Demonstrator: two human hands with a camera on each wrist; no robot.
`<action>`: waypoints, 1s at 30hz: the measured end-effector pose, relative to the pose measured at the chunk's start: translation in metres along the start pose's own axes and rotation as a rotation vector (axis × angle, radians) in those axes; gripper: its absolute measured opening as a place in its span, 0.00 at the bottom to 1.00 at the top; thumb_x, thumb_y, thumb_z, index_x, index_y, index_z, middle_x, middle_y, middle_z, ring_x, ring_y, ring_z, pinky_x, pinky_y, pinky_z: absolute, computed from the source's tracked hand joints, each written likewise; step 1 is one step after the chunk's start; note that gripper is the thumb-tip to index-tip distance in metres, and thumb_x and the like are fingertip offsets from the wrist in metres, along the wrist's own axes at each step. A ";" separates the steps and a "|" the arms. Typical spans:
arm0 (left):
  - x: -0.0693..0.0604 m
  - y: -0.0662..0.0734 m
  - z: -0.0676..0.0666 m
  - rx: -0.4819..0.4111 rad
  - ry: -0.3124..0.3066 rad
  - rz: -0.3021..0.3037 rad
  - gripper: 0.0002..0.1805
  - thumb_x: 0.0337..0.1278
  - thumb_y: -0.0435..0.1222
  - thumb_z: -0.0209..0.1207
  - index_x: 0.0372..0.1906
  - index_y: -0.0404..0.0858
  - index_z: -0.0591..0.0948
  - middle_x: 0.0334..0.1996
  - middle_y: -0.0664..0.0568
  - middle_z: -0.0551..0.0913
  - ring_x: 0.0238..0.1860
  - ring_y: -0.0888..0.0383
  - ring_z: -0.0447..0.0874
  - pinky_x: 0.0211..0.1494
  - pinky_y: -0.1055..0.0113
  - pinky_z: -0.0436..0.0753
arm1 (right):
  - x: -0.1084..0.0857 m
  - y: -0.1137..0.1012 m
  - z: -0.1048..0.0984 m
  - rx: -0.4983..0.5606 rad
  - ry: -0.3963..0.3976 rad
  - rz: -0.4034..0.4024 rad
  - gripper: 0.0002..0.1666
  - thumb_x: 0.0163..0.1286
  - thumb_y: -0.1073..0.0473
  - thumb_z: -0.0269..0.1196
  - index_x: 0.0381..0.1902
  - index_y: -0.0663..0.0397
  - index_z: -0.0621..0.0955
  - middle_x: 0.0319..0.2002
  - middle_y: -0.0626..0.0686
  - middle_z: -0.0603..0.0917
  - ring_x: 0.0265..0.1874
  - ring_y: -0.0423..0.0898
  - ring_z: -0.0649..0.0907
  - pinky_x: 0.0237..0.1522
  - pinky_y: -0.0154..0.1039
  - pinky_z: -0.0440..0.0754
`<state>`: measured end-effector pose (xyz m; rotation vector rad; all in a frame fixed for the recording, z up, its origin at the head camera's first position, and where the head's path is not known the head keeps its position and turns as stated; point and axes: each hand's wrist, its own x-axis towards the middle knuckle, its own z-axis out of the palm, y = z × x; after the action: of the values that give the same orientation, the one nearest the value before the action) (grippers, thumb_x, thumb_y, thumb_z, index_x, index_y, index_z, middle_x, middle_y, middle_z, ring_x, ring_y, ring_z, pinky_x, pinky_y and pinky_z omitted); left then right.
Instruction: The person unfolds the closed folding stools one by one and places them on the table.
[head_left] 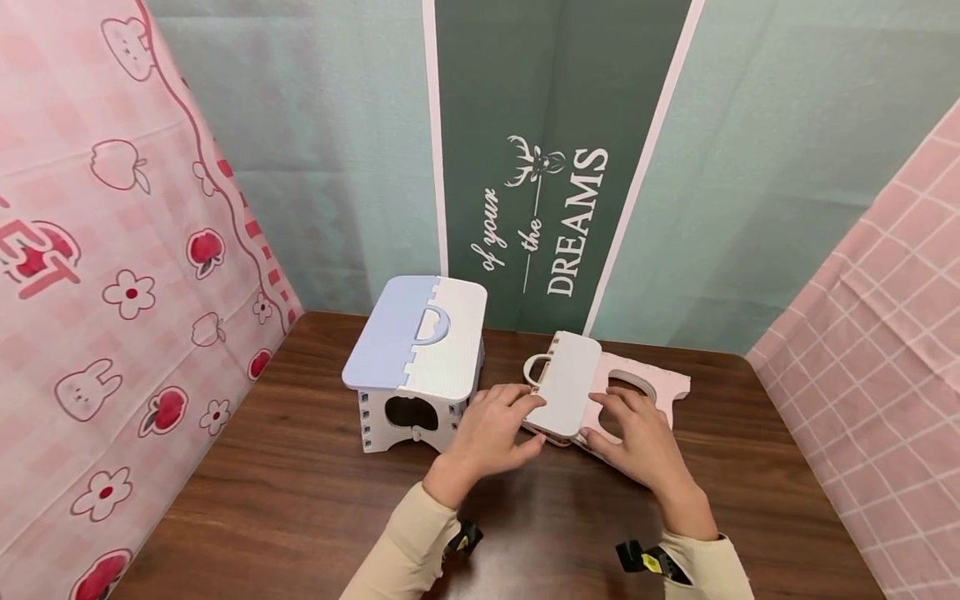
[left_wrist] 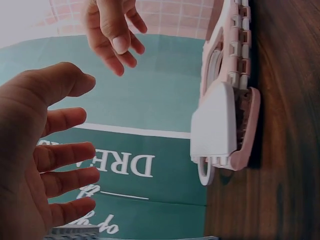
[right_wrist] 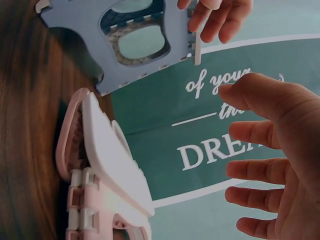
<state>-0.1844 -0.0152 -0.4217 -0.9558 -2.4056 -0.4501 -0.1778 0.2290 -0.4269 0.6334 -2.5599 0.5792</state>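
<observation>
A pink and white folding stool [head_left: 568,383] lies collapsed on the table, its white panel and loop handle on the left, its pink part with an oval opening on the right. Over its left side hovers my left hand [head_left: 491,429], over its right my right hand [head_left: 641,437]. Both wrist views show air between the hands and the stool [left_wrist: 215,125] [right_wrist: 115,155]. The left hand [left_wrist: 30,150] has spread fingers and holds nothing; so does the right hand [right_wrist: 295,150]. A gap parts the white panel from the pink piece below it.
A blue and white stool [head_left: 450,358] stands upright on its legs to the left of the collapsed one, handle on top. Behind the brown wooden table [head_left: 300,517] hangs a green cloth with lettering [head_left: 577,225]. Pink patterned cloths flank both sides.
</observation>
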 end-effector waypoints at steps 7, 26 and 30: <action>-0.003 -0.002 0.015 -0.029 -0.042 -0.058 0.23 0.47 0.48 0.62 0.49 0.44 0.79 0.48 0.50 0.77 0.46 0.53 0.76 0.43 0.59 0.75 | -0.012 0.007 0.005 0.006 0.002 0.051 0.28 0.48 0.53 0.71 0.48 0.58 0.80 0.47 0.65 0.77 0.44 0.65 0.75 0.39 0.62 0.68; -0.009 -0.011 0.052 -0.151 -0.135 -0.212 0.24 0.48 0.48 0.62 0.51 0.44 0.78 0.49 0.51 0.76 0.46 0.53 0.76 0.44 0.58 0.75 | -0.040 0.028 0.010 -0.014 -0.093 0.219 0.30 0.52 0.52 0.69 0.52 0.58 0.78 0.50 0.67 0.75 0.49 0.67 0.72 0.40 0.66 0.66; -0.010 -0.012 0.057 -0.161 -0.145 -0.232 0.24 0.48 0.48 0.62 0.52 0.44 0.78 0.49 0.50 0.76 0.47 0.53 0.76 0.44 0.58 0.76 | -0.045 0.032 0.011 -0.024 -0.072 0.220 0.31 0.50 0.52 0.70 0.51 0.58 0.79 0.48 0.66 0.76 0.46 0.68 0.74 0.37 0.65 0.68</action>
<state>-0.2054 -0.0019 -0.4754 -0.8025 -2.6583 -0.6897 -0.1613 0.2644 -0.4678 0.3722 -2.7206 0.6057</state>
